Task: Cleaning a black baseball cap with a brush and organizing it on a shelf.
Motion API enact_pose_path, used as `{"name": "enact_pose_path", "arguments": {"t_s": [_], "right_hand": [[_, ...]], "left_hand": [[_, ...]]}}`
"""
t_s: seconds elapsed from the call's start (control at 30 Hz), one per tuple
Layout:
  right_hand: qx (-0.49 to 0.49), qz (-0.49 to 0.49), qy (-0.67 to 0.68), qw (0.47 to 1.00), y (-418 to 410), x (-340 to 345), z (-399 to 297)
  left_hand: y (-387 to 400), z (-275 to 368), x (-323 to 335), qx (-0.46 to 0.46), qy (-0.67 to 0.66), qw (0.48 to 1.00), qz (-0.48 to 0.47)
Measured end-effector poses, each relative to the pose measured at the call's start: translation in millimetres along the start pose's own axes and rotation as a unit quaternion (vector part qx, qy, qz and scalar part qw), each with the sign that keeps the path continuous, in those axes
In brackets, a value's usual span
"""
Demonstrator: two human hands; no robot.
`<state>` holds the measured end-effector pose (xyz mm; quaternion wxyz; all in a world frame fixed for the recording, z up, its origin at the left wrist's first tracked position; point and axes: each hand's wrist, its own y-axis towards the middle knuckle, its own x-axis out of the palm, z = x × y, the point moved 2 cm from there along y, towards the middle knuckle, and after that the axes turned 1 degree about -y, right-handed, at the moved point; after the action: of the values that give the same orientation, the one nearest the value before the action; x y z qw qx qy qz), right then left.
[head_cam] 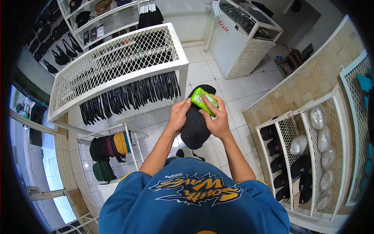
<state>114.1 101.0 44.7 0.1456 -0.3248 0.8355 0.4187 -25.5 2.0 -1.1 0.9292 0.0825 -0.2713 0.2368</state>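
Note:
A black baseball cap [194, 128] is held up before me, its brim pointing away from me. My left hand [178, 115] grips the cap's left side, thumb and fingertips up near the brim. In my right hand [216, 117] is a bright green soft packet [201, 101] with a printed front, perhaps wet wipes. The packet lies against the cap where the crown meets the brim, and my right fingers rest across it. Part of the brim is hidden behind the packet.
A white mesh-topped rack [117, 67] with many black hangers stands ahead on the left. Below it, a small rack holds folded bags or caps [106, 146]. To the right, a white shelf rack [283, 163] carries caps and plastic-wrapped items. A glass-topped counter [239, 35] stands farther ahead.

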Motion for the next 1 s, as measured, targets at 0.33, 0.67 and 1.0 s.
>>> {"name": "enact_pose_path", "arguments": {"t_s": [0.33, 0.67, 1.0], "right_hand": [[0.043, 0.107, 0.045, 0.992, 23.8, 17.0, 14.6], [0.19, 0.139, 0.493, 0.837, 41.5, 18.3, 77.0], [0.176, -0.058, 0.396, 0.9, 58.0, 6.1, 53.9]], "left_hand": [[17.1, 19.7, -25.8, -0.017, -0.076, 0.997, -0.001], [5.0, 37.1, -27.3, -0.001, -0.211, 0.978, 0.003], [9.8, 39.3, -36.5, -0.144, -0.037, 0.986, -0.081]]}}
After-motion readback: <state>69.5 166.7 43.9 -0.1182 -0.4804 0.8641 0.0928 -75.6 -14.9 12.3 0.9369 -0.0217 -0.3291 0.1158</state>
